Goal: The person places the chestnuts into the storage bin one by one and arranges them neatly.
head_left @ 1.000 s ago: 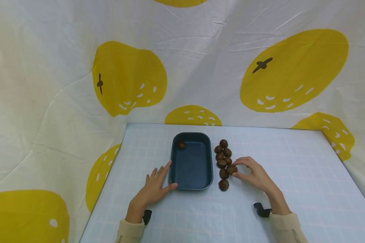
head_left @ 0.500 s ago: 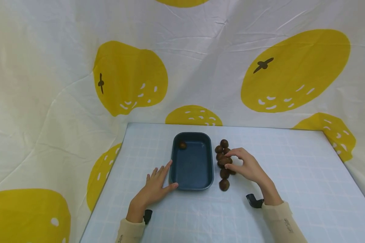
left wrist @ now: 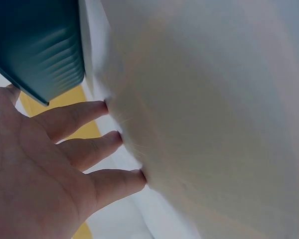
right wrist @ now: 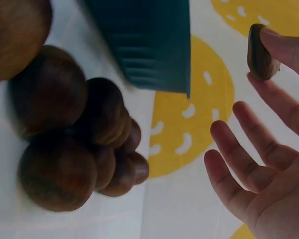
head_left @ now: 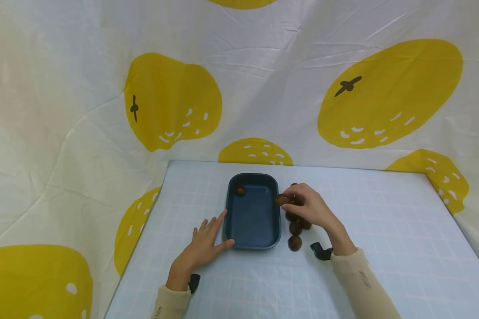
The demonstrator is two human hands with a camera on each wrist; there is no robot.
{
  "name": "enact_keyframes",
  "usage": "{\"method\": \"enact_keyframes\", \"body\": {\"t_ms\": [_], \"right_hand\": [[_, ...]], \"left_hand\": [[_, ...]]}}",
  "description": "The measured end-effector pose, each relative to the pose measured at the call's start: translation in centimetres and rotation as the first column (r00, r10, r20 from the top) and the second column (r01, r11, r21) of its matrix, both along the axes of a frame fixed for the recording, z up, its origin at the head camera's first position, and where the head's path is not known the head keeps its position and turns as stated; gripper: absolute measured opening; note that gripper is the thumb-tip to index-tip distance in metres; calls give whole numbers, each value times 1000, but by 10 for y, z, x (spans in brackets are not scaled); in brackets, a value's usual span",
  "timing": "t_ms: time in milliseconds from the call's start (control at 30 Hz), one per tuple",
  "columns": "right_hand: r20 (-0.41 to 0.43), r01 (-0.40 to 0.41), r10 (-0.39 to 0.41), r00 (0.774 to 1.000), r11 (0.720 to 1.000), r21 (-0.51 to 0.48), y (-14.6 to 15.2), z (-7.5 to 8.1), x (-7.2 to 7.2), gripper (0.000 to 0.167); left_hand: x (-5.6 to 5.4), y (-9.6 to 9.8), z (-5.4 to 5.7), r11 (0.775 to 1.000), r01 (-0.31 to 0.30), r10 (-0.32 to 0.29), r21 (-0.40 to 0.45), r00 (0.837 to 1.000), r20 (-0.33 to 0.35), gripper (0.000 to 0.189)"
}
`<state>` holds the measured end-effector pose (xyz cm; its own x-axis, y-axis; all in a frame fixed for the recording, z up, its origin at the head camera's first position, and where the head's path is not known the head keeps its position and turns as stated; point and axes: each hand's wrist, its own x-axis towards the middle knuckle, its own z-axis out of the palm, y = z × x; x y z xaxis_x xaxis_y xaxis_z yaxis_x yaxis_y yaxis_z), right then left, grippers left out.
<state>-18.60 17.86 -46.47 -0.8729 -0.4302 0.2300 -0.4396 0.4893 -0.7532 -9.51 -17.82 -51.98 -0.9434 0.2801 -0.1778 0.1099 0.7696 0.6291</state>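
My right hand pinches a brown chestnut between thumb and forefinger at the right rim of a dark blue tray. In the right wrist view this chestnut is held up off the table, the other fingers spread apart. One chestnut lies in the tray's far left corner. Beneath and beside the right hand several chestnuts lie in a cluster, partly hidden by it. With fingers spread, my left hand touches the tray's left side; fingertips rest on the table in the left wrist view.
A pale checked cloth covers the table. Behind it hangs a white curtain printed with large yellow fruit. The tray's ribbed side wall rises close to the chestnuts in the right wrist view.
The right hand has picked a chestnut from the cluster's right side and carried it left and away over the others to the tray's rim. The left hand stays in place.
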Motion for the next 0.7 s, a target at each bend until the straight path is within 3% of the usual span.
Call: {"method": "enact_keyframes", "body": {"t_ms": [700], "right_hand": [[54, 40, -39, 998, 999, -26, -75, 35, -32, 37]], "left_hand": [[0, 0, -3, 1000, -4, 3, -22, 1000, -15, 87]]}}
